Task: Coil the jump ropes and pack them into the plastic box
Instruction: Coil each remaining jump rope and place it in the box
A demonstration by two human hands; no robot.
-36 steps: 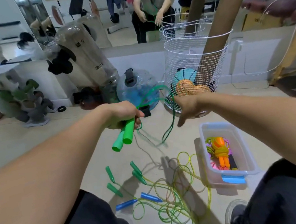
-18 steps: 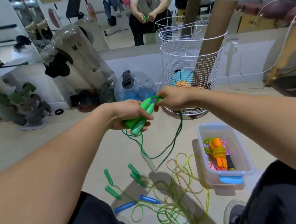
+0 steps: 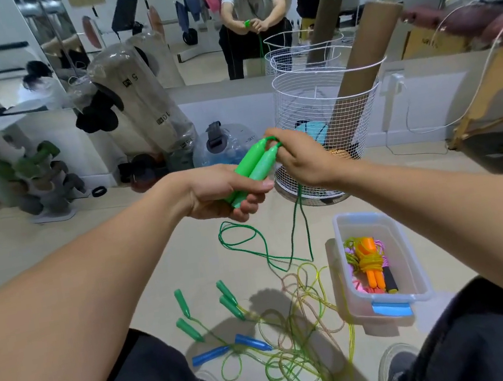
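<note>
Left hand (image 3: pixel 227 194) grips two green handles (image 3: pixel 255 170) side by side, held above the floor; right hand (image 3: pixel 301 162) pinches the cord at their top ends; green cord (image 3: pixel 297 235) hangs in loops below; box (image 3: pixel 414 266) on floor at right holds coiled ropes; loose ropes (image 3: pixel 288 349) tangled beside it.

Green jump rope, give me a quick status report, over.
Left hand grips both green handles; right hand pinches cord at their top. Green cord hangs loose, uncoiled. Plastic box open, bundles inside. Tangled ropes on floor.
</note>
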